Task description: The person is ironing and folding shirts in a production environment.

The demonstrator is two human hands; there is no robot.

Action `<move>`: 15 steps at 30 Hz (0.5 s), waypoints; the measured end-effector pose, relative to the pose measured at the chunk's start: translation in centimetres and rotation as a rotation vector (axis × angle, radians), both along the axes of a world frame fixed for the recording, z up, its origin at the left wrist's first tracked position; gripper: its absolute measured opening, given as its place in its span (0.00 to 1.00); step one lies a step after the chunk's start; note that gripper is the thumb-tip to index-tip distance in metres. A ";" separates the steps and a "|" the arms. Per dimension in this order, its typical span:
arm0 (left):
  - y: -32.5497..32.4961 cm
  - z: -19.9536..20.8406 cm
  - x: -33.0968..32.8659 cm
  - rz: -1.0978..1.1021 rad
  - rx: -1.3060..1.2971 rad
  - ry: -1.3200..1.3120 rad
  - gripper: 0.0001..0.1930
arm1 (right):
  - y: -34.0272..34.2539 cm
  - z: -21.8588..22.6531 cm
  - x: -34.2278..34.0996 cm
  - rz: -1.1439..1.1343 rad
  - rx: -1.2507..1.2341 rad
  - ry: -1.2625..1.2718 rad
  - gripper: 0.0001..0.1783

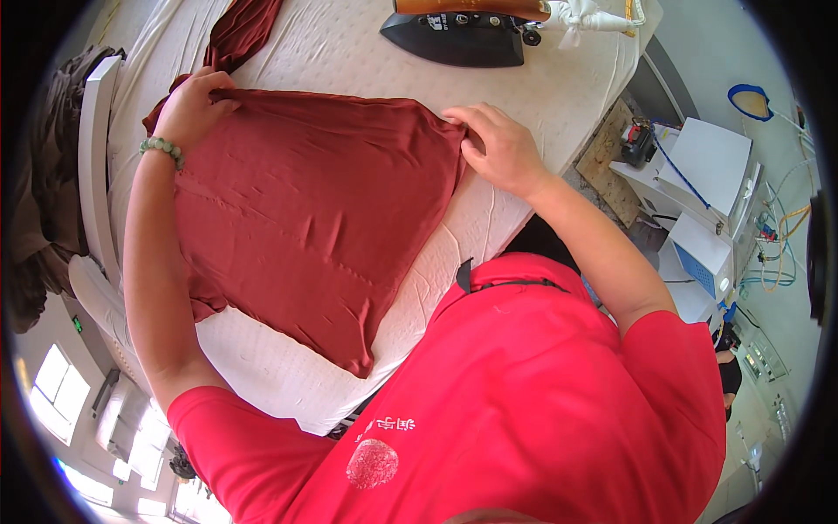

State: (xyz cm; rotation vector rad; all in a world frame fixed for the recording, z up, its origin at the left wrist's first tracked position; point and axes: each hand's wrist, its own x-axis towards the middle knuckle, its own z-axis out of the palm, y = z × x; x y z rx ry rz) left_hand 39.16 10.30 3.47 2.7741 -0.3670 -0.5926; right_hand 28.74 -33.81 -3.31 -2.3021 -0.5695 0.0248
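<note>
A dark red garment [314,201] of thin, smooth cloth lies spread over the padded white ironing table [332,35], with small wrinkles across it. A narrower dark red length of cloth [243,35], perhaps its sleeve, runs off toward the far edge beside my left hand. My left hand [196,103], with a green bead bracelet [163,148] at the wrist, is closed on the garment's far left edge, thumb over the cloth. The fingers of my right hand [499,147] pinch the garment's far right corner.
Beyond the garment an electric iron [454,37] with a black body and brown handle rests on the table. A long white bar [100,166] and dark cloth [48,175] stand at the left. White machine housings [707,166] with cables and hoses are at the right.
</note>
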 end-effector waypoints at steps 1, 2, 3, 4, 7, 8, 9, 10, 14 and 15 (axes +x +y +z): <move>0.0 0.1 0.0 -0.014 0.009 0.005 0.11 | 0.0 0.1 0.1 0.016 -0.016 -0.030 0.14; 0.1 0.3 -0.1 0.008 -0.010 0.020 0.11 | -0.1 0.2 0.2 0.013 -0.005 -0.051 0.14; 0.3 0.5 -0.1 0.031 -0.027 0.035 0.11 | -0.2 0.4 0.2 0.022 -0.014 -0.022 0.15; 0.4 0.7 -0.1 0.074 -0.053 0.047 0.12 | -0.4 0.6 0.2 0.034 -0.021 0.007 0.15; 0.9 1.3 -0.1 0.129 -0.110 0.138 0.12 | -1.2 1.7 -0.3 0.061 0.036 0.042 0.15; 1.1 1.4 -0.1 0.163 -0.149 0.183 0.12 | -1.5 2.2 -0.5 0.068 0.090 0.047 0.14; 1.2 1.5 -0.1 0.168 -0.148 0.183 0.12 | -1.7 2.6 -0.7 0.068 0.136 0.064 0.14; 1.4 1.6 -0.1 0.169 -0.152 0.195 0.11 | -2.0 3.0 -0.9 0.077 0.144 0.049 0.14; 1.6 1.7 0.0 0.164 -0.133 0.186 0.11 | -2.4 3.9 -1.4 0.026 0.176 0.193 0.13; 1.6 1.7 -0.1 0.151 -0.113 0.158 0.11 | -2.3 4.0 -1.4 0.002 0.191 0.221 0.12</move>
